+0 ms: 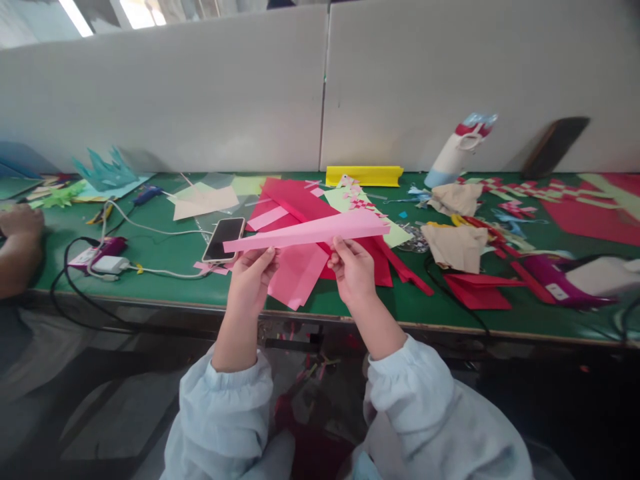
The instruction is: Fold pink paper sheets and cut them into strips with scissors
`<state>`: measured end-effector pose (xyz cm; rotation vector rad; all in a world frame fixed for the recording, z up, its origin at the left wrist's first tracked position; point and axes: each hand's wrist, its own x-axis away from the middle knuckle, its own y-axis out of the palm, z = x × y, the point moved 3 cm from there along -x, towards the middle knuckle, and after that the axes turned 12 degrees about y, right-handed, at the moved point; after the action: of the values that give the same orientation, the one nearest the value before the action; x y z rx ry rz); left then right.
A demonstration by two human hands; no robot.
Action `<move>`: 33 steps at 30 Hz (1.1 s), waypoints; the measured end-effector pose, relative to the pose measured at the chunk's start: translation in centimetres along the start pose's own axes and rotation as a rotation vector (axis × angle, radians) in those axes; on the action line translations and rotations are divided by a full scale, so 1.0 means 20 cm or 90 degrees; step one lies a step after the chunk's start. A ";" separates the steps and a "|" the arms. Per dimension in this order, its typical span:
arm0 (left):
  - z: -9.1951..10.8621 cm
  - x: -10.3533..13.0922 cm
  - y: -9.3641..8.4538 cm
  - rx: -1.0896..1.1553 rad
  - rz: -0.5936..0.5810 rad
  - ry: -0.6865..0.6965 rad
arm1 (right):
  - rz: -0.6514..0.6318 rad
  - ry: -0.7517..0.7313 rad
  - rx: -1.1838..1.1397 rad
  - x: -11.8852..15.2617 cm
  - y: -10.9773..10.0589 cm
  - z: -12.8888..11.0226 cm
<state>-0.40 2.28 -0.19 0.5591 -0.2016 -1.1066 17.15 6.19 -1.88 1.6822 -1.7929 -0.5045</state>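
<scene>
A folded strip of pink paper [305,231] is held up in front of me, just above the table's near side. My left hand [254,273] pinches its lower edge toward the left end, thumb on top. Right of the middle, my right hand [352,265] grips the same edge between thumb and fingers. Beneath the strip lie red paper sheets [370,260] and a pink sheet [300,273], partly hidden by it. A smartphone [224,241] rests left of the sheets, close to my left hand.
On the green table [165,267] are a power strip [100,255] with cables, beige cloth pieces [456,247], a yellow folded piece [364,176] and a white bottle [457,153]. A grey partition [200,100] stands behind. At far left is another person's arm [17,247].
</scene>
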 end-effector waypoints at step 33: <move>-0.01 0.01 0.01 0.010 -0.007 -0.019 | 0.034 0.041 -0.021 -0.02 -0.01 0.01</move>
<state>-0.15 2.30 -0.24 0.5589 -0.2334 -1.1253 17.20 6.62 -2.18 1.6063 -1.7690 -0.4483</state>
